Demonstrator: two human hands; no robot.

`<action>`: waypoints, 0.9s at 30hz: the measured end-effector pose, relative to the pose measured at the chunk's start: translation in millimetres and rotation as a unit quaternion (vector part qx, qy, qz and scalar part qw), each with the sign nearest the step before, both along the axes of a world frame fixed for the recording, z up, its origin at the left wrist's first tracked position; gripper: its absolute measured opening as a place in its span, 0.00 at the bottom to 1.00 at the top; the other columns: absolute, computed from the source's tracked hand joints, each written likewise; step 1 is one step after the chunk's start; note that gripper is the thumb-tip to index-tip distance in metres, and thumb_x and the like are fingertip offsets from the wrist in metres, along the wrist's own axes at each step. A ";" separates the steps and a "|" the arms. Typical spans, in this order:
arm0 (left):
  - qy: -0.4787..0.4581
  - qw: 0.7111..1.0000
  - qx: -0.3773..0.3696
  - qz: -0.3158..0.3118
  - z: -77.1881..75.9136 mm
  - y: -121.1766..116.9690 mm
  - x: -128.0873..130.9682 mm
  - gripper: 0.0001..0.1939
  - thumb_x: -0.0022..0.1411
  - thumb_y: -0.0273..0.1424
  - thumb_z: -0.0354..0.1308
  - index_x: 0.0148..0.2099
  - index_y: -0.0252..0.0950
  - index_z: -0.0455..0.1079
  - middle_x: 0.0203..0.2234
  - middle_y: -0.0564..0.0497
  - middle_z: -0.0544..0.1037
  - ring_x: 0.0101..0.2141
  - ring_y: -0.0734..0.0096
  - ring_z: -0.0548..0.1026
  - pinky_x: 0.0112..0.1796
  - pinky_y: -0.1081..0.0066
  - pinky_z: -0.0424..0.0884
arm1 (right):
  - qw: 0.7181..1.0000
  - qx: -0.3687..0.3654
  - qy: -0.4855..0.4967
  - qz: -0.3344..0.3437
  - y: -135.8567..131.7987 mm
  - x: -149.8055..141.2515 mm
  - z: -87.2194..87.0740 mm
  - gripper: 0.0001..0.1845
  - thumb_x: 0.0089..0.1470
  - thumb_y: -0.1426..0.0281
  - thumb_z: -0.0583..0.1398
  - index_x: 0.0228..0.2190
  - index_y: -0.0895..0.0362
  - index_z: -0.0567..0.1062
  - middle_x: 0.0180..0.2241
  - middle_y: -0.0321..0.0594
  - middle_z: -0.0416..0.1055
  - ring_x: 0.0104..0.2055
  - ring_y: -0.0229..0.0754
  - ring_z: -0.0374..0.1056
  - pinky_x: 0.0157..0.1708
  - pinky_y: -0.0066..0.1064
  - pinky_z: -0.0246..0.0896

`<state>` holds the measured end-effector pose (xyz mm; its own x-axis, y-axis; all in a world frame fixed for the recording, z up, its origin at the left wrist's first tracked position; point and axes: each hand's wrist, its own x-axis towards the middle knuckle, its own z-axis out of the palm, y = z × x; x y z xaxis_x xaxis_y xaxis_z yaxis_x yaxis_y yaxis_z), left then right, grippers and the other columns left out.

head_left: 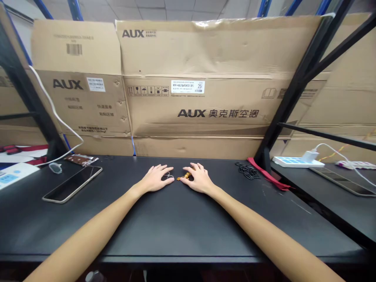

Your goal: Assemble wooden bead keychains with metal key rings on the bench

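Note:
Both my arms reach across a black table (176,219). My left hand (155,178) lies palm down with fingers stretched out, and a small metal ring (169,175) sits under its fingertips. My right hand (198,178) rests close beside it, fingers curled loosely over a small golden-brown piece (184,176) that pokes out by the thumb. The two hands are a few centimetres apart, near the middle of the table's far half.
A phone (72,183) lies face up at the left, with a white cable (55,113) and a brown packet (80,158) behind it. Black rubber rings (248,171) and a red strap (268,177) lie at the right. Cardboard boxes (205,98) wall the back. A power strip (293,161) sits on the neighbouring table.

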<state>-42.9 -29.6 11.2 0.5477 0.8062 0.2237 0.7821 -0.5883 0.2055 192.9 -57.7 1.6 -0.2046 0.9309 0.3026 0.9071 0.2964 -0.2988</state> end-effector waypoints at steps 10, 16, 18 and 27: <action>-0.031 0.996 0.025 -0.081 0.5 7.2 -2.0 0.21 0.67 0.41 0.44 0.55 0.42 0.69 0.57 0.47 0.67 0.57 0.63 0.64 0.57 0.62 0.58 | 0.995 0.046 -0.024 0.085 9.2 17.8 0.7 0.14 0.58 0.61 0.53 0.42 0.52 0.71 0.48 0.44 0.67 0.58 0.52 0.52 0.48 0.46 0.57; -0.033 0.999 0.042 -0.010 -3.0 23.8 -18.1 0.22 0.66 0.40 0.44 0.55 0.39 0.69 0.56 0.46 0.68 0.57 0.61 0.65 0.57 0.62 0.59 | 0.996 0.064 -0.018 0.067 19.7 36.3 -0.9 0.11 0.58 0.66 0.52 0.40 0.55 0.71 0.44 0.43 0.70 0.52 0.48 0.59 0.44 0.39 0.60; -0.033 0.998 0.047 0.009 -4.7 28.5 -21.9 0.22 0.66 0.40 0.43 0.55 0.37 0.69 0.56 0.45 0.68 0.57 0.60 0.65 0.57 0.61 0.59 | 0.996 0.069 -0.016 0.048 23.2 39.0 -3.7 0.12 0.58 0.68 0.52 0.41 0.55 0.71 0.46 0.44 0.69 0.52 0.48 0.59 0.45 0.40 0.60; -0.032 0.994 0.074 0.076 -6.6 32.7 -28.6 0.22 0.65 0.40 0.45 0.53 0.36 0.71 0.55 0.43 0.68 0.56 0.56 0.65 0.56 0.58 0.59 | 0.991 0.124 -0.053 -0.014 27.7 38.1 -10.4 0.18 0.57 0.72 0.50 0.46 0.60 0.73 0.57 0.50 0.61 0.64 0.53 0.47 0.59 0.49 0.47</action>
